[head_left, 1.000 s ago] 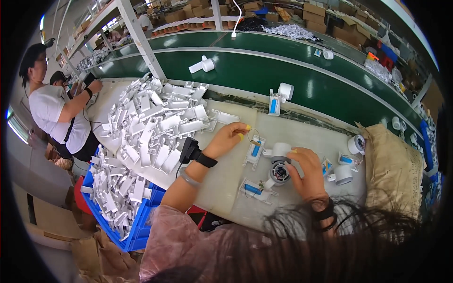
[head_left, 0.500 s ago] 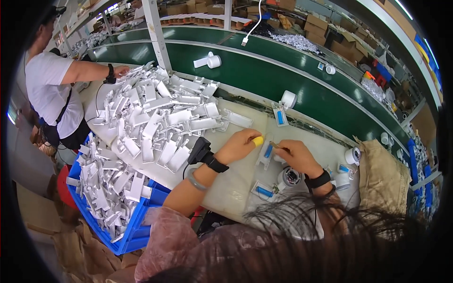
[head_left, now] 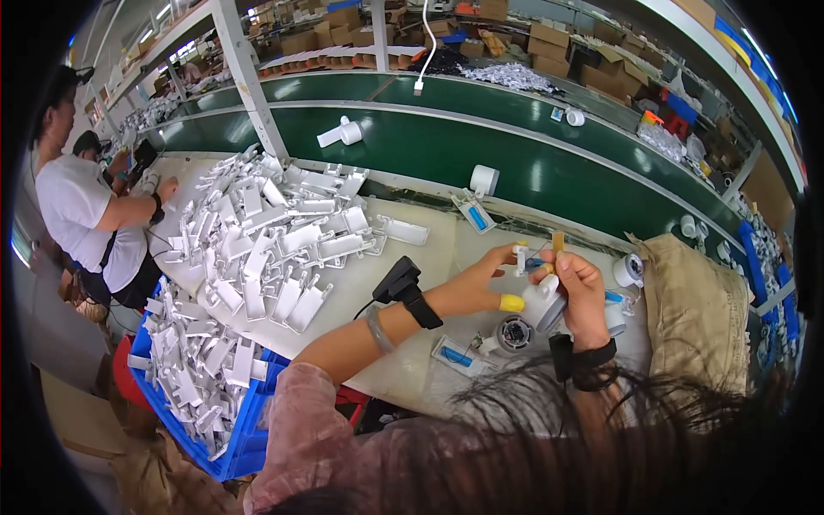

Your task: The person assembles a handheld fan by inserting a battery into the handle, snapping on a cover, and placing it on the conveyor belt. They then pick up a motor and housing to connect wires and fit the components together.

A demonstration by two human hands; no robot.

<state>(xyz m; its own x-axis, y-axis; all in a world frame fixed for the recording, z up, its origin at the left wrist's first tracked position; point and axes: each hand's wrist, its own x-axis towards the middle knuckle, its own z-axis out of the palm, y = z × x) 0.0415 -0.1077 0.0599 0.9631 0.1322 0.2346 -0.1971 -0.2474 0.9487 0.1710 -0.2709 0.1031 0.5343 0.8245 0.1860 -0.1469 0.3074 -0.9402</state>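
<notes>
My left hand [head_left: 483, 284] and my right hand [head_left: 582, 292] meet above the pale workbench [head_left: 390, 300]. Together they hold a small white round part [head_left: 544, 302] with a blue piece at its top. My left thumb wears a yellow finger cot, and a black device sits on my left wrist [head_left: 405, 286]. My right fingers close around the part's right side, and a finger above it wears an orange cot. Just below the hands lies a round grey and white part [head_left: 515, 332] on the bench. My dark hair hides the lower edge.
A heap of white plastic brackets [head_left: 275, 232] covers the bench's left, spilling into a blue crate [head_left: 227, 412]. A green conveyor [head_left: 446, 146] runs behind. A tan sack [head_left: 695, 318] lies at right. Another person [head_left: 94, 215] works at far left. A small white and blue part [head_left: 474, 212] lies nearby.
My hands have come together and lifted the small white part off the bench, where a second ago they were apart. The person at left has drawn an arm back.
</notes>
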